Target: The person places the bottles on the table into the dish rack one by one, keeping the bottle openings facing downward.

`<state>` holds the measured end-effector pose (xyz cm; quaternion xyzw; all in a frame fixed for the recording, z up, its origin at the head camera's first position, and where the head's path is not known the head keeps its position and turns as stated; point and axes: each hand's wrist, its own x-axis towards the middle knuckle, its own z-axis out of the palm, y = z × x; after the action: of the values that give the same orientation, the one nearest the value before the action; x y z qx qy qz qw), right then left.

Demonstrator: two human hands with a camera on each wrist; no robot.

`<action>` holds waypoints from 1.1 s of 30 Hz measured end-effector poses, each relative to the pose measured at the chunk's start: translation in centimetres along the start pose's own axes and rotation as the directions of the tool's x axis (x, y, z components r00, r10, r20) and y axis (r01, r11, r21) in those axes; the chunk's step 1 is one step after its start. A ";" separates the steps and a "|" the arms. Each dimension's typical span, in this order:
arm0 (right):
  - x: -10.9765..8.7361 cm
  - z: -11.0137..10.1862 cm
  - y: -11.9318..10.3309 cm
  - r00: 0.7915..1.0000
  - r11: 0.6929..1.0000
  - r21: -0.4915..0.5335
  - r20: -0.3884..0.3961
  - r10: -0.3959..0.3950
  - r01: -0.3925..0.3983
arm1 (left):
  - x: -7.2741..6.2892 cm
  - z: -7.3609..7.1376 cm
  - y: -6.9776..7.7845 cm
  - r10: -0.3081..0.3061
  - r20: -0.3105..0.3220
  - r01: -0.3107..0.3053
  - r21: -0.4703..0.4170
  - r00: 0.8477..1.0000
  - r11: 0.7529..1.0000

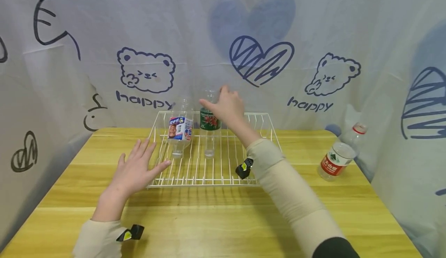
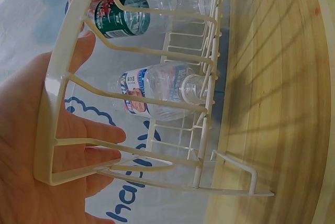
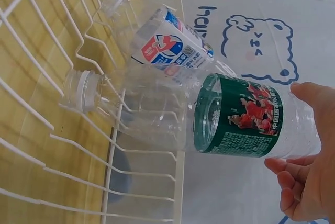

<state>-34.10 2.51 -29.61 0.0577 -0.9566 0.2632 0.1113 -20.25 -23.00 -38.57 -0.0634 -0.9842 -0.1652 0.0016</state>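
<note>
An upside-down clear bottle with a green label (image 1: 210, 119) stands neck-down in a white wire rack (image 1: 216, 182). My right hand (image 1: 228, 105) grips it near its raised base, with the thumb on one side and fingers on the other in the right wrist view. Left of it, a second clear bottle with a blue, white and red label (image 1: 180, 128) is also inverted in the rack, leaning in the right wrist view. My left hand (image 1: 134, 171) is spread beside the rack's front left corner, its fingers (image 2: 97, 130) visible past the wires in the left wrist view.
A third clear bottle with a red label and red cap ring (image 1: 336, 161) tilts at the right edge of the wooden table (image 1: 216, 219). A light curtain (image 1: 195, 37) with drawn hearts and bears hangs behind and at the sides.
</note>
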 end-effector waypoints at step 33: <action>3.6 4.1 1.6 0.998 0.979 -0.193 -0.004 0.065 -0.065 | -0.1 0.1 -0.1 -0.004 -0.003 0.004 0.007 1.000 1.000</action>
<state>-38.58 1.58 -33.00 0.0155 -0.9791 0.1724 0.1066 -20.15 -23.06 -38.75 -0.0613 -0.9849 -0.1620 0.0032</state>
